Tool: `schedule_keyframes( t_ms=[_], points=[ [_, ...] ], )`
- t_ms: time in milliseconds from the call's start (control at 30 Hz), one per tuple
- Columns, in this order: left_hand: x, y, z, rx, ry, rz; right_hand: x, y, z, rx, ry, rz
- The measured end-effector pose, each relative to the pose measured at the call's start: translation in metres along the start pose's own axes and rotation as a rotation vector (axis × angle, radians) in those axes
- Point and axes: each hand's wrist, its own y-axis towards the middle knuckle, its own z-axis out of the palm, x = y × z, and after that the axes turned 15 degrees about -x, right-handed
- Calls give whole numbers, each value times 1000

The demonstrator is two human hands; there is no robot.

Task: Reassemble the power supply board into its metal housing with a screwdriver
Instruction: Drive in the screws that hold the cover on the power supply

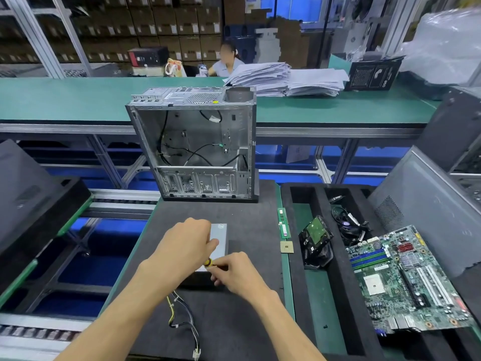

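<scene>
The grey metal power supply housing lies on the black foam mat in front of me. My left hand rests on top of the housing, covering much of it, fingers curled over its far side. My right hand pinches a screwdriver with a yellow-and-black handle at the housing's near right edge; its tip is hidden. A bundle of black and yellow cables trails from the housing toward me, ending in a white plug.
An open, empty computer case stands upright at the mat's far end. To the right, a black foam tray holds a motherboard, a hard drive and cables. Memory sticks and a CPU chip lie on the green strip. A person sits beyond the far bench.
</scene>
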Motion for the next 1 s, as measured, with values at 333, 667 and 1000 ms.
schedule_keyframes(
  t_ms=[333, 667, 1000],
  points=[
    [-4, -3, -9, 157, -45, 93, -1, 2, 3, -62, -17, 5],
    [-9, -3, -3, 102, 6, 39, -5, 4, 1, -57, 33, 34],
    [-10, -1, -3, 121, -70, 160, -5, 4, 0, -54, 18, 40]
  ],
)
